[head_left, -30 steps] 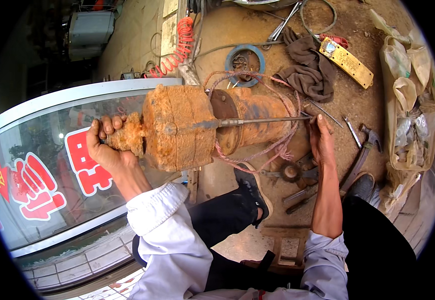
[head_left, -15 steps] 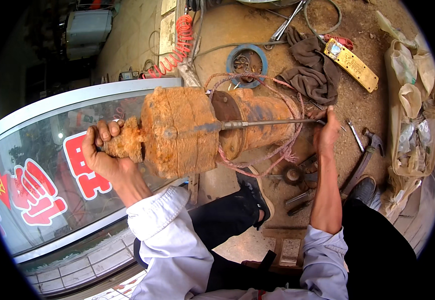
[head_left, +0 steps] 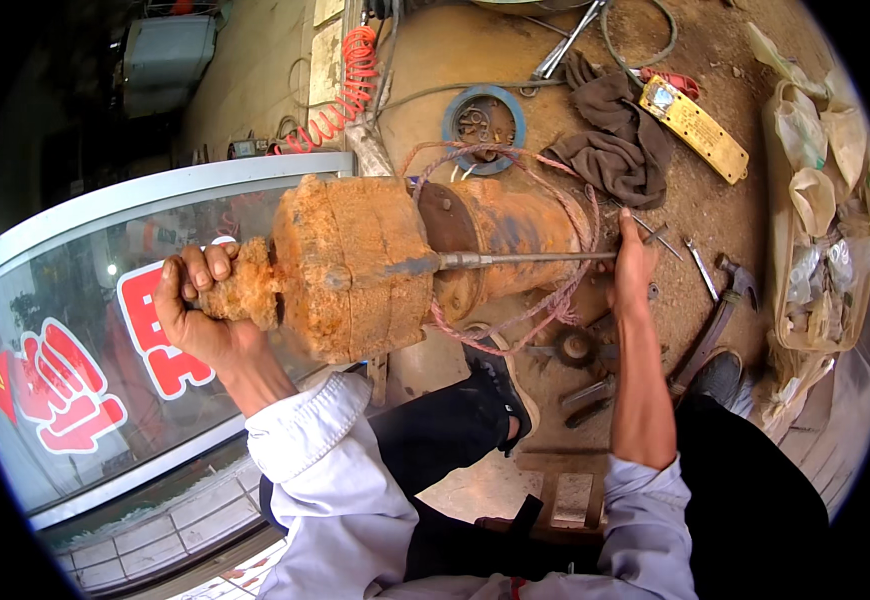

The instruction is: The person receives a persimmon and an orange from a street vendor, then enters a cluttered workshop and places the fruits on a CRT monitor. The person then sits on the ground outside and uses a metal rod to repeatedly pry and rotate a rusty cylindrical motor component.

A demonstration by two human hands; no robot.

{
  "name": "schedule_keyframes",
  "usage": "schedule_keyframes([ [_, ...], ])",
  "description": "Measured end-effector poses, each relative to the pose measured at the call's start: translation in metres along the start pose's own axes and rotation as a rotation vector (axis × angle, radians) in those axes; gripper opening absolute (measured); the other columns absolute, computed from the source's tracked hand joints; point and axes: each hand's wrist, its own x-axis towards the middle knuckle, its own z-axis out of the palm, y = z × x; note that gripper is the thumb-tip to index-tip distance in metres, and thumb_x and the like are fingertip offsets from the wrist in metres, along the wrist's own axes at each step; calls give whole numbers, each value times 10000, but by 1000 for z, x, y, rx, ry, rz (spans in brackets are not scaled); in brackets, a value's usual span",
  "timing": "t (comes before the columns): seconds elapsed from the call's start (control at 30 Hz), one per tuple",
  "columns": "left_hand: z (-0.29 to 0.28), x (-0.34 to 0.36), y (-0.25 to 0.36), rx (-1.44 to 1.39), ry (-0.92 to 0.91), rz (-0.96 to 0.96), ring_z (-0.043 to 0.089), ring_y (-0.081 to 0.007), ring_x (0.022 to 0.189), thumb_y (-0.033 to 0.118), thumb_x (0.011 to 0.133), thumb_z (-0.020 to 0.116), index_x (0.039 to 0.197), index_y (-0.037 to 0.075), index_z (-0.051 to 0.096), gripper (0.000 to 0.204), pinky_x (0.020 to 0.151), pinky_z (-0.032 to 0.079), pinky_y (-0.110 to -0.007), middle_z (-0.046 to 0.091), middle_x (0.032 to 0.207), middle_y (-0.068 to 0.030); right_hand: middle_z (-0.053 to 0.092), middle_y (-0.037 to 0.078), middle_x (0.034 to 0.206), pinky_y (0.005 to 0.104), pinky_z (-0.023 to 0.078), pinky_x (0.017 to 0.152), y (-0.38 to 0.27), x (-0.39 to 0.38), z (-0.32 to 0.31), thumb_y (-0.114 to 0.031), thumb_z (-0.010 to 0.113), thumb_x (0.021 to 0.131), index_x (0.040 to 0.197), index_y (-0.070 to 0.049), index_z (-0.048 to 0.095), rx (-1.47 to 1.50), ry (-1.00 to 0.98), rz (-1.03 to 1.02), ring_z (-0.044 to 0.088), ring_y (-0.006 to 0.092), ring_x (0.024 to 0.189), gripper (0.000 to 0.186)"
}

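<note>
Up close, two pale rolled sleeves [head_left: 335,470] reach in, and here's the left hand [head_left: 205,320], its fingers curled firmly around the rust-caked stub [head_left: 240,287] at the near-left end. Across at the other end, the right hand [head_left: 633,265] sits by the tip of a long steel rod [head_left: 530,257]; whether those fingers pinch it, I can't tell.

Between the hands lies the big rusted pump-like housing [head_left: 350,270], on its side above the floor; what bears its weight is hidden. As for progress: the blocky section and the rounded one [head_left: 530,220] look joined, the rod runs alongside, and a pink rope [head_left: 555,308] loops loosely around the right end. Nothing major appears detached, and the thick rust remains on.

Farther out, a claw hammer [head_left: 707,325] lies right of the right forearm. Beyond the housing, there's a blue-rimmed container [head_left: 450,122] of small metal parts, then a crumpled dark cloth [head_left: 615,140], a yellow box [head_left: 695,130], and, up top, a red coiled hose [head_left: 360,65].
</note>
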Motion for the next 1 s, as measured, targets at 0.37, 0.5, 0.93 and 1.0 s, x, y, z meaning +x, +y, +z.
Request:
schedule_keyframes([
  [0.37, 0, -10, -1, 14, -131, 44, 477, -188, 614, 197, 915, 527, 631, 124, 392, 323, 739, 478, -371, 439, 612, -32, 418, 18, 564, 324, 342, 379, -5, 16, -16, -308, 562, 931, 706, -53, 488, -88, -148, 115, 390, 154, 420, 348],
  [0.5, 3, -11, 3, 16, -76, 33, 468, -183, 609, 187, 911, 517, 626, 128, 379, 322, 722, 479, -370, 430, 609, -32, 383, -26, 525, 308, 323, 373, 32, 7, -18, -361, 587, 938, 618, -121, 433, 225, -39, -101, 372, 114, 423, 428],
  [0.93, -2, -12, 7, 39, 66, 28, 451, -184, 613, 163, 909, 520, 639, 128, 359, 316, 708, 456, -375, 419, 608, -32, 360, -17, 512, 301, 290, 346, 5, 12, -18, -370, 556, 948, 661, -127, 410, 32, -266, 133, 351, 122, 368, 403],
  [1.0, 11, -7, 0, 32, 111, -2, 451, -184, 613, 163, 910, 521, 644, 127, 361, 312, 720, 453, -376, 420, 609, -31, 365, -14, 524, 290, 280, 332, 17, 14, -13, -365, 555, 947, 659, -121, 407, 54, 21, -60, 355, 130, 364, 406],
])
